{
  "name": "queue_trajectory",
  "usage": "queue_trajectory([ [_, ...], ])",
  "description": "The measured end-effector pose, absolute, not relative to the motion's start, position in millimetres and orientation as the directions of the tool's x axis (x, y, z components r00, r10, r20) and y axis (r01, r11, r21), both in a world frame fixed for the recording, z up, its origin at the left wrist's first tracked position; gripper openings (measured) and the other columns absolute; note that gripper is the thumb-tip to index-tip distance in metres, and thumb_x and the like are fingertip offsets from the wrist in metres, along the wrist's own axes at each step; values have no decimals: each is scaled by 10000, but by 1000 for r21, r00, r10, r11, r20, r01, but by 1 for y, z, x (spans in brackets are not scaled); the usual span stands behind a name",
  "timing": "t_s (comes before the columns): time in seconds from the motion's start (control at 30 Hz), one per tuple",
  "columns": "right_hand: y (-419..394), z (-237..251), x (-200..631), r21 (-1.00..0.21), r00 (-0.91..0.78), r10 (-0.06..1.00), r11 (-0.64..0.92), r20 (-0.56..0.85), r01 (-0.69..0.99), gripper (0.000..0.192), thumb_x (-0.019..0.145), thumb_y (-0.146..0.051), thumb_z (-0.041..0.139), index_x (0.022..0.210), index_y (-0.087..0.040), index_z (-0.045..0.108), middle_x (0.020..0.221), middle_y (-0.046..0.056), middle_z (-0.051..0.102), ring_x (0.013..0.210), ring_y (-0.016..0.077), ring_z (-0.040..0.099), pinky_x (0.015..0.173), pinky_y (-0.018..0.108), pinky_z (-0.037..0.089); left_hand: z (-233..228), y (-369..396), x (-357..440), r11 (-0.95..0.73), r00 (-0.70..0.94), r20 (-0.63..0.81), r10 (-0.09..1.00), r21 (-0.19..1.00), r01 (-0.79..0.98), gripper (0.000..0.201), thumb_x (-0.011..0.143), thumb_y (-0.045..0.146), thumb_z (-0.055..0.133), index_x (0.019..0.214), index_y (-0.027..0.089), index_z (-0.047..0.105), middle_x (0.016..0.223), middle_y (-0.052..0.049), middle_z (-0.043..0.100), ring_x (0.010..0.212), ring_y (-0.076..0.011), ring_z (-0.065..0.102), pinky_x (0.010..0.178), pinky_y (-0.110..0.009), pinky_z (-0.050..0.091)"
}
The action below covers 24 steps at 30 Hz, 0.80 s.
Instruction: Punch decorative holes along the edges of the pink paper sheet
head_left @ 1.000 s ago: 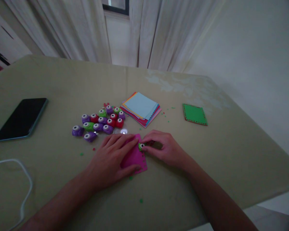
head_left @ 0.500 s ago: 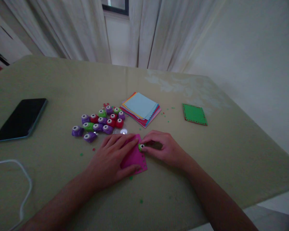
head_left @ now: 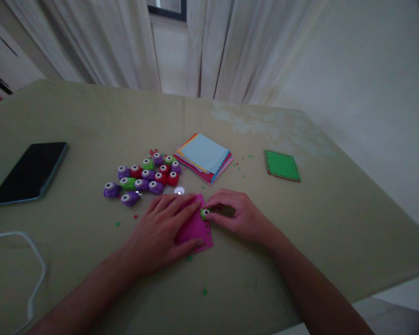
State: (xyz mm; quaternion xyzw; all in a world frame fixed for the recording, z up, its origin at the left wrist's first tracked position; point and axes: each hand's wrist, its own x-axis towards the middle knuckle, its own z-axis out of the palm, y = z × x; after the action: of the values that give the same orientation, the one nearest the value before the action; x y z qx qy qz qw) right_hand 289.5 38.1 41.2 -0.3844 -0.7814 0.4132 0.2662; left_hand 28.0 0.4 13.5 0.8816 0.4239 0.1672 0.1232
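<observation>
My left hand (head_left: 164, 230) lies flat with fingers stretched over a magenta paper square (head_left: 192, 232), pressing it to the table. Small holes run along the paper's right edge. Between the thumb and index finger of my right hand (head_left: 237, 215) is a small green craft punch (head_left: 205, 213) with a white top and a dark star mark. The punch sits at the paper's right edge, near the upper corner. Beyond my left hand is a cluster of purple, red and green craft punches (head_left: 148, 175).
A stack of coloured paper (head_left: 204, 153) lies past my hands. To the right rests a green paper square (head_left: 282, 165) with a punched border. On the left are a black-screened tablet (head_left: 30, 172) and a white cable (head_left: 38, 260). Tiny green and red paper bits (head_left: 205, 291) are scattered about.
</observation>
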Motion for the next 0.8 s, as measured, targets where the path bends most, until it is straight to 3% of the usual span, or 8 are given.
queue_trajectory([
  [0.63,38,42,288,-860,-564,820,354,97,367,153,973,-282,785,1105,-208,807,1018,50,762,911,179,700,824,292,533,14,1,29,-608,587,182,789,364,705,769,1003,674,628,1639,277,460,1645,-83,527,1403,-361,498,1175,-523,358],
  [0.8,37,43,288,-875,-500,858,328,117,357,207,963,-375,795,1087,-213,760,1013,45,725,910,185,658,834,306,513,14,2,28,-615,594,178,784,354,705,770,1008,678,616,1638,264,458,1650,-85,522,1402,-359,496,1174,-532,356],
])
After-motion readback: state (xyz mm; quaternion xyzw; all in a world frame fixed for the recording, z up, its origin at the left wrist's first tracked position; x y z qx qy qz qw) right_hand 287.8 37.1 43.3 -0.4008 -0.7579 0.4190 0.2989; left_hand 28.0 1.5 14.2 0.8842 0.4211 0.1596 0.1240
